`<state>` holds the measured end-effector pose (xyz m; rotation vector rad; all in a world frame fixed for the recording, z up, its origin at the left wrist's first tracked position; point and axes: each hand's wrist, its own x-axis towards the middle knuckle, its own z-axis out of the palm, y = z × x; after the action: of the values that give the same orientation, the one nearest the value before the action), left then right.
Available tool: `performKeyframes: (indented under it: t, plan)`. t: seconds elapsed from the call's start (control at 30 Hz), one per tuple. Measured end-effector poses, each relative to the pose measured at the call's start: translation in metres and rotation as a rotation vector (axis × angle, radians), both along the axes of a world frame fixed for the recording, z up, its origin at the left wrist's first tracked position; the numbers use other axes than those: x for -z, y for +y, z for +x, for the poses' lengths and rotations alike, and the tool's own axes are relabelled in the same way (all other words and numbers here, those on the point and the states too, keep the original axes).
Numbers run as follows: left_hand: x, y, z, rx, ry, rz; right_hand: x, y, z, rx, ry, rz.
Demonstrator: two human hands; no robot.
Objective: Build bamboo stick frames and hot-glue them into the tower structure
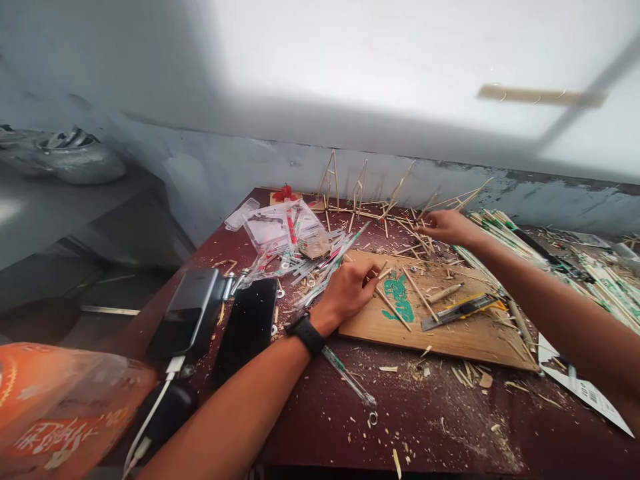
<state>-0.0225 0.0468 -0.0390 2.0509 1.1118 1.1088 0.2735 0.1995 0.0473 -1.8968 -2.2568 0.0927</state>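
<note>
My left hand [351,290], with a black watch on its wrist, is closed over the left part of a wooden board [360,323]. Its fingertips pinch a short thin wooden stick [384,271]. Farther back, my right hand [445,227] reaches in among loose sticks, its fingers drawn together; whatever is in them is too small to make out. On the board, beside a green patch [399,300], lie thin sticks [420,293] and a yellow utility knife [465,310]. Frames built of joined sticks [334,177] stand along the wall.
A clear plastic box [270,223] and plastic sleeves sit at the back left. Nearer me are a phone [247,327], a grey power device [193,310] with a white cable, and an orange package [65,407]. Stick bundles [613,287] lie right; shavings litter the red table [310,413].
</note>
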Motion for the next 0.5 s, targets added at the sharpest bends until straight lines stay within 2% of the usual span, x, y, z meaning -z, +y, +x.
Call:
performKeyframes:
  t: [0.13, 0.23, 0.37, 0.5]
  plan:
    - [-0.001, 0.0, 0.0, 0.003, -0.015, 0.0, 0.021, -0.019, 0.01, 0.047, -0.171, -0.063]
    - [-0.002, -0.001, -0.001, 0.003, -0.02, 0.0, 0.027, -0.025, 0.014, 0.056, -0.21, -0.089]
    - [-0.003, 0.0, -0.002, 0.003, -0.024, 0.001, 0.025, -0.03, 0.018, 0.05, -0.18, -0.069]
    - [-0.003, 0.001, -0.002, 0.0, -0.021, -0.001, 0.015, -0.038, 0.024, 0.045, -0.094, 0.016]
